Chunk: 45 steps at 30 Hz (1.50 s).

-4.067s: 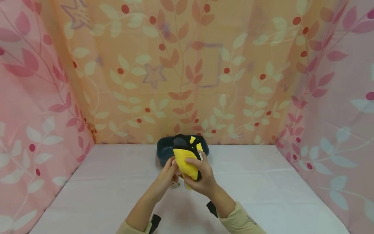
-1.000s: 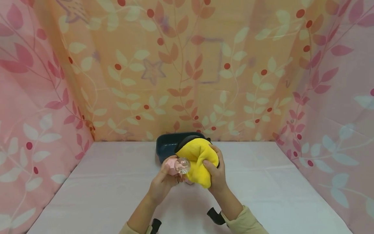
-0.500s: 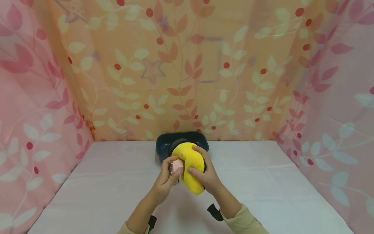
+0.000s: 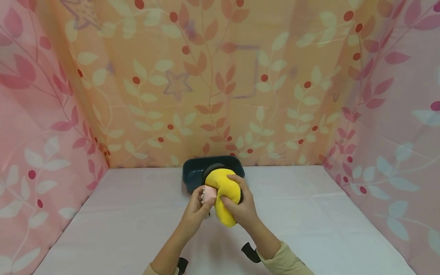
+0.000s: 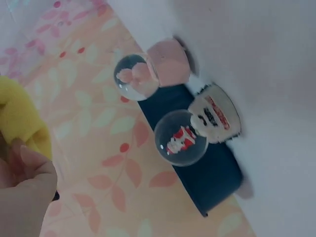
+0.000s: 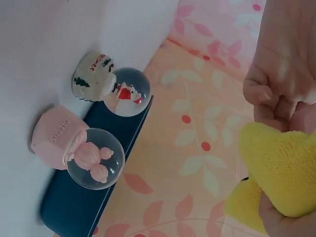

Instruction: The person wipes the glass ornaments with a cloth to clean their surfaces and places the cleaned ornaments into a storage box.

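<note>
In the head view my left hand (image 4: 193, 214) grips the pink base of a snow globe (image 4: 209, 194). Its clear ball is hidden by a soft yellow cloth (image 4: 225, 185) with a black side, which my right hand (image 4: 245, 204) holds bunched against the globe. A pink sliver of the held globe (image 6: 305, 118) shows above the cloth in the right wrist view. Beyond the hands, a pink snow globe (image 5: 169, 62) with a pink cactus stands upright beside a white-based snow globe (image 5: 216, 114) with a red-and-white figure.
A dark blue tub (image 4: 196, 166) stands behind the hands near the back of the white table (image 4: 309, 214). In the wrist views the two standing globes sit right in front of it. Patterned fabric walls (image 4: 220, 76) enclose the back and both sides.
Four seconds ago the cloth's black patterned side showed; now mostly yellow does. A second ago the held globe's clear ball was exposed; it has since turned into the cloth. Little differs from half a second ago.
</note>
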Tool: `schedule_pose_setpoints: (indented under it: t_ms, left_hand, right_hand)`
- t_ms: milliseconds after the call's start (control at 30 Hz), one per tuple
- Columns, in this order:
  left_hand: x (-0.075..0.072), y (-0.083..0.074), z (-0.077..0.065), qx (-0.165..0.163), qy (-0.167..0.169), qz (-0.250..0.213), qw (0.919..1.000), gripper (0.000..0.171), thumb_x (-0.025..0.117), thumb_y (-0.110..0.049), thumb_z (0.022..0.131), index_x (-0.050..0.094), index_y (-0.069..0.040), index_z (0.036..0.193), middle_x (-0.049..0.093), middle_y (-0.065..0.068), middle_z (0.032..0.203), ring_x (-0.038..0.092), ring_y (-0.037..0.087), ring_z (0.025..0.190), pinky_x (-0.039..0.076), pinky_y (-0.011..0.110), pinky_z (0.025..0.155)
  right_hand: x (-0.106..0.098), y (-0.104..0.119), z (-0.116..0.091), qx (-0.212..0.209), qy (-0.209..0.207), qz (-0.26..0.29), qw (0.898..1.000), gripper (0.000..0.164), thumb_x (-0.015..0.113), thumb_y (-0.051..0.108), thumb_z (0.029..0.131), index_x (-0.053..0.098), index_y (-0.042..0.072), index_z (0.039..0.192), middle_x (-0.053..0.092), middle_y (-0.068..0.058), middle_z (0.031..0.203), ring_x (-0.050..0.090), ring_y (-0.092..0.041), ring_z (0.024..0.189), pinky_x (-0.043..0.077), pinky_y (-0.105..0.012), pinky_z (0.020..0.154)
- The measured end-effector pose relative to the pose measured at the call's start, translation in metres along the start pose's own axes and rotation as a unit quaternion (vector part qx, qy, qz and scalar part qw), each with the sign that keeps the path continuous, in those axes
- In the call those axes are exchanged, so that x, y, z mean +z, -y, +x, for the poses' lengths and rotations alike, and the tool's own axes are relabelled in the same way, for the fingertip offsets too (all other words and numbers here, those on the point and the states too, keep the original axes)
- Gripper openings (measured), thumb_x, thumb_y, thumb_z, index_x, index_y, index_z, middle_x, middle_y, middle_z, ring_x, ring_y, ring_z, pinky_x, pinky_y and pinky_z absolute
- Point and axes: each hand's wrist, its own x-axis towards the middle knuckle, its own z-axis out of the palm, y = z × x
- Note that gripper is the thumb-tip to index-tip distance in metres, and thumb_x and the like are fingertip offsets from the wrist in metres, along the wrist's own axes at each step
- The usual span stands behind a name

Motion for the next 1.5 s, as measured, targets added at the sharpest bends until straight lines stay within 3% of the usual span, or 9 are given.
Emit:
schedule_pose_setpoints:
  t_ms: [200, 467, 733, 867, 967, 1100, 1233, 1367, 1500]
  left_hand:
    - [0.004, 0.000, 0.003, -0.022, -0.011, 0.007, 0.9997, 0.050, 0.040, -0.029, 0.106, 0.027, 0.003, 0.142, 0.044, 0.015, 0.119, 0.046, 0.025, 0.101, 0.043, 0.028, 0.085]
    - [0.003, 0.000, 0.002, -0.052, 0.003, -0.091, 0.9945, 0.054, 0.028, -0.043, 0.105, 0.029, 0.002, 0.134, 0.043, 0.008, 0.110, 0.045, 0.023, 0.099, 0.043, 0.027, 0.083]
    - [0.001, -0.001, 0.003, -0.087, 0.009, -0.157, 0.9836, 0.062, 0.018, -0.050, 0.103, 0.031, 0.002, 0.135, 0.046, 0.005, 0.110, 0.045, 0.020, 0.099, 0.041, 0.027, 0.083]
    - [-0.004, 0.001, 0.004, -0.109, 0.009, -0.200, 0.9737, 0.068, 0.014, -0.057, 0.100, 0.033, -0.002, 0.134, 0.052, 0.003, 0.108, 0.050, 0.019, 0.099, 0.042, 0.028, 0.084]
    - [-0.006, 0.000, 0.006, -0.125, -0.010, -0.239, 0.9628, 0.070, 0.016, -0.061, 0.098, 0.040, -0.005, 0.133, 0.062, 0.001, 0.106, 0.057, 0.017, 0.097, 0.045, 0.028, 0.083]
    - [-0.007, -0.002, 0.006, -0.132, -0.050, -0.272, 0.9517, 0.052, 0.026, -0.053, 0.103, 0.052, -0.010, 0.116, 0.064, 0.002, 0.098, 0.059, 0.016, 0.090, 0.045, 0.026, 0.077]
    - [-0.008, -0.004, 0.005, -0.130, -0.071, -0.269, 0.9516, 0.038, 0.038, -0.042, 0.105, 0.051, -0.007, 0.109, 0.055, 0.003, 0.100, 0.054, 0.014, 0.091, 0.044, 0.025, 0.078]
    - [-0.008, -0.006, 0.006, -0.144, -0.074, -0.255, 0.9533, 0.051, 0.042, -0.046, 0.103, 0.042, 0.000, 0.126, 0.056, 0.002, 0.107, 0.060, 0.013, 0.098, 0.048, 0.027, 0.088]
    - [-0.008, -0.008, 0.008, -0.174, -0.089, -0.234, 0.9525, 0.064, 0.044, -0.054, 0.099, 0.041, 0.001, 0.131, 0.065, 0.002, 0.096, 0.068, 0.014, 0.088, 0.053, 0.028, 0.080]
  right_hand:
    - [-0.003, -0.001, 0.002, 0.023, -0.025, 0.022, 0.999, 0.053, 0.064, 0.001, 0.082, 0.046, 0.008, 0.131, 0.045, -0.015, 0.110, 0.051, -0.026, 0.087, 0.049, -0.031, 0.071]
    - [-0.006, -0.001, 0.004, 0.030, -0.024, 0.043, 0.998, 0.055, 0.063, 0.000, 0.081, 0.044, 0.007, 0.132, 0.044, -0.016, 0.113, 0.049, -0.027, 0.092, 0.049, -0.031, 0.074]
    - [-0.005, -0.002, 0.001, 0.044, -0.032, 0.058, 0.997, 0.056, 0.064, -0.001, 0.080, 0.044, 0.007, 0.132, 0.044, -0.015, 0.112, 0.048, -0.026, 0.093, 0.049, -0.030, 0.074]
    - [-0.007, -0.004, 0.001, 0.047, -0.036, 0.079, 0.995, 0.057, 0.063, -0.002, 0.079, 0.043, 0.006, 0.132, 0.044, -0.013, 0.110, 0.049, -0.026, 0.091, 0.049, -0.029, 0.073]
    - [-0.008, -0.005, 0.001, 0.052, -0.038, 0.101, 0.993, 0.056, 0.062, -0.002, 0.080, 0.041, 0.004, 0.132, 0.044, -0.012, 0.110, 0.050, -0.025, 0.090, 0.048, -0.029, 0.073]
    - [-0.008, -0.007, 0.000, 0.062, -0.038, 0.113, 0.991, 0.057, 0.061, -0.001, 0.080, 0.041, 0.004, 0.133, 0.044, -0.011, 0.109, 0.050, -0.024, 0.089, 0.048, -0.028, 0.073]
    - [-0.009, -0.010, -0.001, 0.069, -0.035, 0.116, 0.990, 0.057, 0.061, -0.001, 0.080, 0.040, 0.005, 0.134, 0.044, -0.012, 0.109, 0.051, -0.024, 0.089, 0.049, -0.028, 0.073]
    - [-0.010, -0.011, -0.002, 0.073, -0.029, 0.114, 0.990, 0.058, 0.061, -0.001, 0.081, 0.040, 0.005, 0.134, 0.043, -0.012, 0.110, 0.050, -0.024, 0.090, 0.049, -0.028, 0.073]
    - [-0.010, -0.011, -0.002, 0.080, -0.030, 0.112, 0.990, 0.058, 0.061, -0.001, 0.081, 0.039, 0.005, 0.135, 0.043, -0.012, 0.110, 0.050, -0.025, 0.091, 0.049, -0.029, 0.074]
